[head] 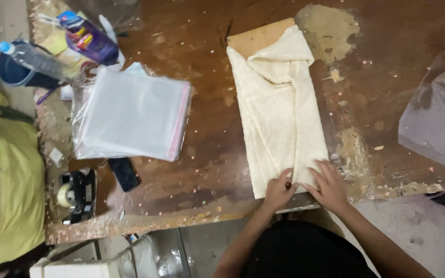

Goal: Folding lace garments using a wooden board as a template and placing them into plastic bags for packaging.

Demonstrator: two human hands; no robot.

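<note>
Your left hand [279, 190] and right hand [328, 184] lie side by side on the near end of the folded cream cloth [279, 113], each grip flat and spread, pressing the fabric rather than closing on it. The cloth runs away from you along the worn tabletop [207, 170], over a brown board [256, 37] at its far end. To its left sit a stack of clear bags [130, 116], a tape dispenser [75, 193] and, farther off, a purple bottle [89, 38].

Person, head cam view: 2 bare forearms, no sleeves to approx elbow. L hand [279, 189] & R hand [327, 184]: no gloves, no rings, no watch or wristband visible. Dark/black garment over lap or torso at btm of frame, plain, no print seen.
</note>
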